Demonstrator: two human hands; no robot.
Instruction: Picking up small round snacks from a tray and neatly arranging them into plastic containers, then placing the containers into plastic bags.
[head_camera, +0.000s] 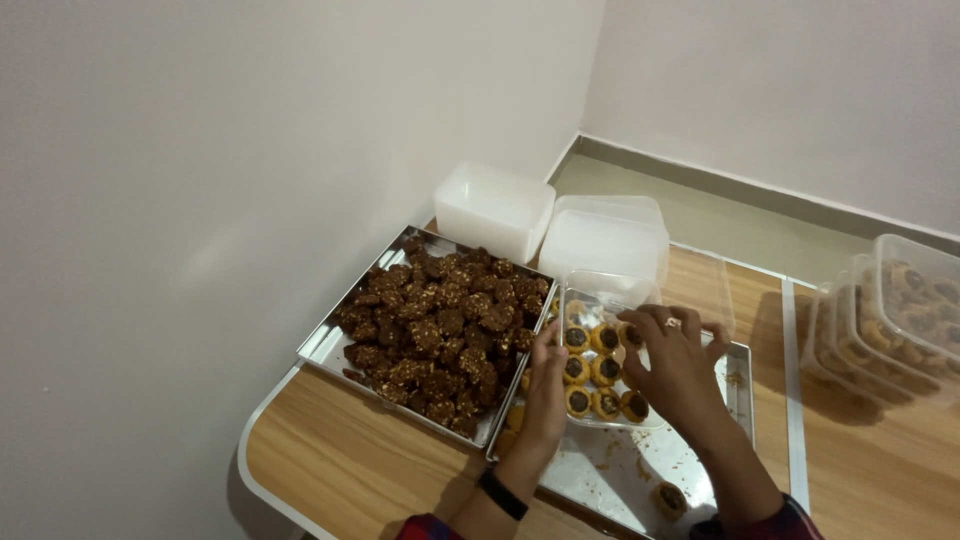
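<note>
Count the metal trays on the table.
2: one metal tray at left, heaped with dark cookies; another beside it, under both hands, partly hidden.

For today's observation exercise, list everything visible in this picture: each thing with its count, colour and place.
Metal tray: one, silver, left on table, heaped with dark brown cookies.
Second metal tray: one, silver, beside it, nearly bare; one tart near its front.
Clear container: one, on second tray, holding yellow tarts with dark centres.
White tubs: two, upturned, by the wall.
Filled clear containers: stacked, right edge; count unclear.
Table: one, wooden.
Left hand: on container's left side.
Right hand: fingers over the tarts.
</note>
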